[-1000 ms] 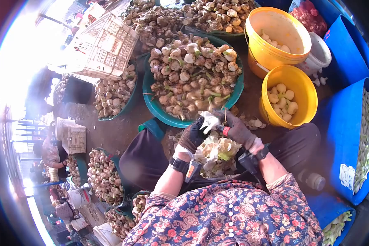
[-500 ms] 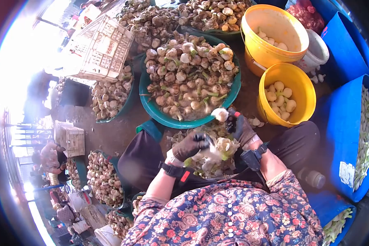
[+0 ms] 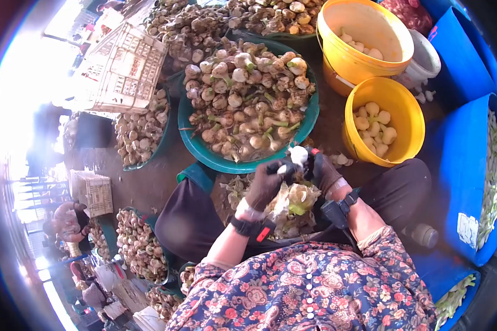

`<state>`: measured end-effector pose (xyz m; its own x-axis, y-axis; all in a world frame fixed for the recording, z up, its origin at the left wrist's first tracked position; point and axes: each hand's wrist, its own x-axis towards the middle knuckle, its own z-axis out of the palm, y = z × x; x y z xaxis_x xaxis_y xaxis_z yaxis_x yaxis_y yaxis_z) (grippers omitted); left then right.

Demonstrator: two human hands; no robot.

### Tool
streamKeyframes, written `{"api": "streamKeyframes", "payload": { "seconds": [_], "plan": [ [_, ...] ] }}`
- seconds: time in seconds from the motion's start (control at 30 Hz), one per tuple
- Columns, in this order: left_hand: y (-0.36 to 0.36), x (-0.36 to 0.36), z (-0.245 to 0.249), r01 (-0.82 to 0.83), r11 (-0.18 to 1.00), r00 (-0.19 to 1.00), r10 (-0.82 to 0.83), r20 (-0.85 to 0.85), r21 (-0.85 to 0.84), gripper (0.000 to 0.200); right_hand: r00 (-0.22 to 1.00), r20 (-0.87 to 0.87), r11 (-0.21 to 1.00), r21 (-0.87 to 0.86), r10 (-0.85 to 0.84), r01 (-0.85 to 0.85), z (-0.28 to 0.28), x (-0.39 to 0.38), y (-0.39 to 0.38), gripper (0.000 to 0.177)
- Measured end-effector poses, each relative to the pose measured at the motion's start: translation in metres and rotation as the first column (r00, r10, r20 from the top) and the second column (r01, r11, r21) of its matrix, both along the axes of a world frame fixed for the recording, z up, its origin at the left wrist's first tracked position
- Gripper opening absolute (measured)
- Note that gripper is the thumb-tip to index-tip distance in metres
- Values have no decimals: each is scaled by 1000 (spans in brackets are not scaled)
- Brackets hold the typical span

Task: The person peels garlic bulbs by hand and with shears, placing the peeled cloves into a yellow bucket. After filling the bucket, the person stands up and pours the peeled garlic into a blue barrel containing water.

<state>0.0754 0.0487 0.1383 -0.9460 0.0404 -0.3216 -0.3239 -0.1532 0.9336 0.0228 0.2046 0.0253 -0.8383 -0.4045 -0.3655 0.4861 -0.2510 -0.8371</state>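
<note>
A white garlic bulb (image 3: pixel 299 155) is held up in front of my lap by my right hand (image 3: pixel 324 173), whose dark-gloved fingers are closed round its lower part. Close against the bulb's left side is my left hand (image 3: pixel 265 183), also gloved, its fingers bent together. A small white piece shows at its fingertips, too little to identify. Below both hands lies a heap of pale peeled skins and leaves (image 3: pixel 295 207). Just beyond them stands a green tub (image 3: pixel 221 163) of dirty garlic bulbs in murky water.
To the right, a yellow bucket (image 3: pixel 414 129) holds peeled white bulbs, with a larger yellow bucket (image 3: pixel 364 63) behind it. Blue containers (image 3: pixel 453 187) line the right side. White crates (image 3: pixel 124 69) and more garlic tubs stand left; a person (image 3: pixel 69 220) is farther off.
My left hand has moved right and up, from apart over the skins to beside the bulb. My right hand still grips the bulb. The view has shifted slightly.
</note>
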Motion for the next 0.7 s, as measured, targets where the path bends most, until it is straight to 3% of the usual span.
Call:
{"api": "streamKeyframes", "payload": {
  "seconds": [0.03, 0.1, 0.13, 0.17, 0.2, 0.23, 0.3, 0.37, 0.4, 0.43, 0.47, 0.5, 0.57, 0.6, 0.67, 0.7],
  "plan": [
    [-3, 5, 21, 183, 983, 983, -183, 12, 24, 13, 981, 195, 993, -116, -4, 27, 4, -5, 2, 27],
    [-17, 10, 45, 530, 836, 821, -548, 159, 145, 13, 813, 582, 940, -269, -17, 212, 13, -15, 5, 25],
    [-23, 8, 48, 687, 726, 713, -682, 162, 33, 14, 813, 581, 965, -195, -28, 173, 20, -13, 9, 26],
    [-30, 6, 46, 745, 667, 648, -734, 205, 34, 19, 816, 577, 983, -123, -38, 133, 27, -14, 10, 26],
    [-43, 5, 21, 746, 605, 664, -708, 241, -278, 24, 803, 589, 960, -158, -98, 233, 32, -20, 6, 30],
    [-55, 2, -11, 683, 472, 686, -678, 266, -557, 29, 845, 526, 912, -296, -92, 284, 54, -25, 9, 36],
    [-61, -22, -44, 426, 660, 899, -232, 372, -619, 46, 909, 400, 763, -550, -116, 339, 111, -32, 21, 48],
    [-71, -56, -92, 378, 532, 917, -102, 386, -758, 60, 948, 186, 362, -928, 258, 83, 115, -52, 46, 70],
    [-67, -66, -106, 360, 542, 913, -36, 407, -760, 66, 955, 173, 403, -913, 239, 64, 116, -57, 53, 82],
    [-61, -75, -122, 341, 550, 904, 30, 426, -763, 73, 952, 228, 539, -838, 202, 86, 118, -59, 55, 80],
    [-66, -83, -171, 343, 567, 909, 3, 418, -749, 73, 958, 264, 739, -666, 115, 95, 108, -58, 54, 77],
    [-60, -84, -201, 388, 442, 907, -28, 420, -809, 76, 961, 277, 886, -450, 18, 113, 90, -55, 50, 75],
    [-46, -93, -164, 341, 452, 931, -43, 361, -825, 66, 947, 318, 972, -233, 40, 37, 62, -49, 41, 69],
    [-42, -91, -159, 290, 626, 943, -57, 328, -724, 61, 934, 357, 984, -172, 29, 36, 54, -46, 37, 56],
    [-42, -85, -149, 164, 883, 964, -49, 262, -440, 52, 994, 102, 967, 255, -50, 22, 48, -41, 16, 45],
    [-40, -79, -133, 175, 859, 976, -87, 199, -482, 49, 998, -36, 892, 449, -44, 56, 47, -38, 4, 40]
  ]
}}
